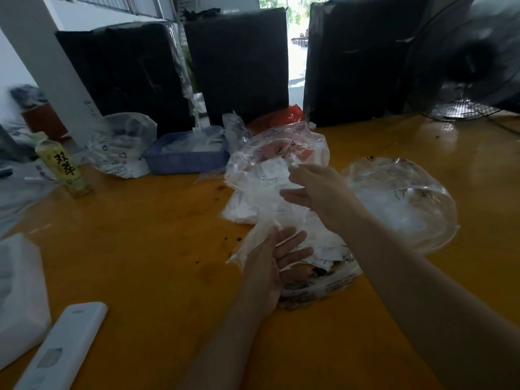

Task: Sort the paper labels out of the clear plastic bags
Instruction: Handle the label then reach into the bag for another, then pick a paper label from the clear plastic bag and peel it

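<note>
Left hand point(274, 256) low over the yellow table point(140, 249), palm up, fingers straight and slightly spread, the thin edge of a clear plastic bag point(261, 237) draped across the fingertips; not curled round it. Right hand point(312, 190) reached further forward, forearm stretched diagonally from the lower right, fingers loosely extended toward the left, thumb and forefinger tips near a white paper label point(274, 171) (actual pinch not discernible through the film).

Heap of clear plastic bags point(281, 164) directly ahead at the middle of the table: crinkled, glossy, translucent, red print showing through the upper ones. White paper slips point(326, 253) scattered under and just right of the left hand, flat and rectangular, lying at mixed angles. Held bag running roughly from near-left to far-right between the two hands. Another clear bag point(405, 204) puffed into a rounded dome just right of the right forearm.

Blue plastic tray point(185, 161) behind the heap on the left, shallow and rectangular, long side across the view. Yellow-labelled bottle point(63, 167) upright at far left. Three black-wrapped boxes point(239, 66) standing at the back edge. Wire-cage fan point(467, 60) at far right. White remote point(62, 350) at near left, pointing diagonally away.
</note>
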### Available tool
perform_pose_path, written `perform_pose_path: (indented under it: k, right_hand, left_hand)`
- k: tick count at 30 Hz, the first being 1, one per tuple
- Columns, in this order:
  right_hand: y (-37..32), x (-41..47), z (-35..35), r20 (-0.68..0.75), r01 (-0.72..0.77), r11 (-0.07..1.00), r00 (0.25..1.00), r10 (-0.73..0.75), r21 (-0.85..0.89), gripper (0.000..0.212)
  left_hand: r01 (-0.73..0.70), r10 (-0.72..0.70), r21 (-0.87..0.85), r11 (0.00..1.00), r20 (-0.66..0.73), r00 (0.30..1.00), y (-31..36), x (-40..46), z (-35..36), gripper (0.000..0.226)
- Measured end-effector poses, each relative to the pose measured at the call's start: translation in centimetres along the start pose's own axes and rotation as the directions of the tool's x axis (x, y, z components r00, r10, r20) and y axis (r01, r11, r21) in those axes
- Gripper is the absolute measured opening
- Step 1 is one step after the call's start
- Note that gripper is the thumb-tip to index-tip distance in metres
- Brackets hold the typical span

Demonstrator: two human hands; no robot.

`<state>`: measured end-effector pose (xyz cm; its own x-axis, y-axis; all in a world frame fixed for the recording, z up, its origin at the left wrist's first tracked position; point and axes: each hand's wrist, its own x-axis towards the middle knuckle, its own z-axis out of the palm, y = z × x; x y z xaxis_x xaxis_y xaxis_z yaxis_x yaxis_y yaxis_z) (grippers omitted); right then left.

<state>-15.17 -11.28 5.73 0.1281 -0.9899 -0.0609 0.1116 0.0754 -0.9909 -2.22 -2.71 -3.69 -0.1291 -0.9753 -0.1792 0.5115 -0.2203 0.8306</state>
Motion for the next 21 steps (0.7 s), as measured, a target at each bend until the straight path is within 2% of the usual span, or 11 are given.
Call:
perform_pose_path:
  k: [4, 6, 7, 8, 10, 12, 14, 15, 17, 21]
  right_hand:
    - [1.8, -3.3, -1.4, 0.023, 0.082, 0.984, 0.997, -0.079, -0.158, 0.021]
    - [2.2, -4.7, -2.9, -0.01, 0.14, 0.921, 0.988, -0.154, -0.365, 0.021]
    - [2.4, -5.2, -4.0, -0.043, 0.151, 0.836, 0.978, -0.203, -0.527, 0.024]
    - [2.8, -5.5, -5.3, -0.078, 0.133, 0.708, 0.963, -0.257, -0.693, 0.028]
    - [3.7, -5.6, -8.5, -0.136, 0.013, 0.403, 0.931, -0.339, -0.915, 0.036]
    - [4.5, -4.7, -11.5, -0.203, -0.143, 0.186, 0.91, -0.362, -0.972, 0.032]
    - [5.0, -3.7, -13.7, -0.235, -0.229, 0.054, 0.927, -0.294, -0.972, 0.02]
    - [5.2, -3.2, -14.1, -0.233, -0.235, 0.017, 0.949, -0.214, -0.972, 0.025]
    - [5.7, -2.5, -14.5, -0.186, -0.184, 0.022, 0.979, -0.086, -0.983, 0.039]
    - [6.8, -1.5, -14.9, -0.132, -0.134, 0.001, 0.971, -0.202, -0.991, 0.023]
  left_hand:
    - [0.026, -0.025, 0.027, 0.999, -0.029, 0.999, -0.3, 0.5, -0.1, 0.049]
    - [0.029, -0.028, 0.037, 0.999, -0.034, 0.999, -0.4, 0.6, -0.2, 0.048]
    - [0.025, -0.023, 0.041, 0.999, -0.033, 0.999, -0.5, 0.6, -0.3, 0.049]
    - [0.021, -0.02, 0.045, 0.999, -0.034, 0.999, -0.5, 0.6, -0.3, 0.05]
    - [0.011, -0.009, 0.05, 0.999, -0.033, 0.999, -0.5, 0.5, -0.4, 0.052]
    - [0.007, -0.006, 0.049, 0.999, -0.028, 1.0, -0.5, 0.5, -0.3, 0.057]
    - [0.002, -0.001, 0.037, 0.999, -0.021, 1.0, -0.6, 0.5, -0.2, 0.062]
    - [-0.003, 0.003, 0.032, 0.999, -0.02, 1.0, -0.6, 0.5, -0.3, 0.062]
    - [-0.008, 0.009, 0.027, 1.0, -0.023, 1.0, -0.6, 0.5, -0.4, 0.063]
    - [-0.012, 0.013, 0.025, 1.0, -0.027, 1.0, -0.5, 0.4, -0.5, 0.062]
